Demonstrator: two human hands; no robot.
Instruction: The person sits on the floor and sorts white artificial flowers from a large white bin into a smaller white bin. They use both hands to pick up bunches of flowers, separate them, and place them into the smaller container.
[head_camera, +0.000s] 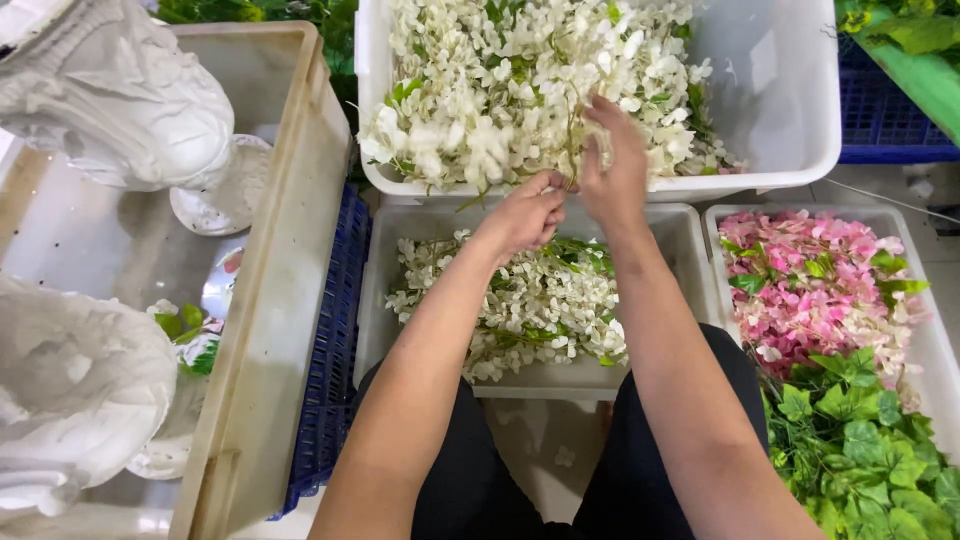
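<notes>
White artificial flowers (520, 80) fill the big white bin (790, 110) ahead of me. My left hand (525, 215) pinches a thin green stem (571, 150) at the bin's front edge; my right hand (612, 170) closes loosely on the same sprig, just beside it.

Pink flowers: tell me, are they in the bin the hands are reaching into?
No, the pink flowers lie in a separate bin at right; both hands work the white flowers.
</notes>
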